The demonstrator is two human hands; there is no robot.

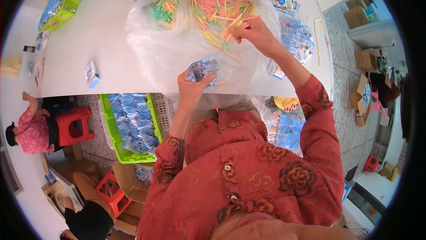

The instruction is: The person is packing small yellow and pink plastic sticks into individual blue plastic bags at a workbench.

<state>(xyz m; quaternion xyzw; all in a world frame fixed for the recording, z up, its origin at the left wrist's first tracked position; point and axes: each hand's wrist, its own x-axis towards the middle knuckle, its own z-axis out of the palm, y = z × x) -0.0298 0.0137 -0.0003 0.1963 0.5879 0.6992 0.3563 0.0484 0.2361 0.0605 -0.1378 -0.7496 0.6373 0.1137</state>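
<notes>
My left hand (191, 90) is closed on a small blue-and-clear plastic packet (204, 67), which it holds above the near part of the table. My right hand (258, 35) pinches several thin pink, yellow and green sticks (234, 26). It hovers at the right side of a loose heap of the same sticks (222, 5), apart from the packet. The heap lies on a large clear plastic bag (148, 47) spread open over the white table. A cluster of green and orange sticks (166, 9) sits at the heap's left.
Blue-printed packets (296, 38) lie right of the bag, and a small blue-white box (92, 75) stands left on the table (66, 69). Below the edge is a green crate (116, 138) of blue packets. Two people sit on the left near red stools (76, 126).
</notes>
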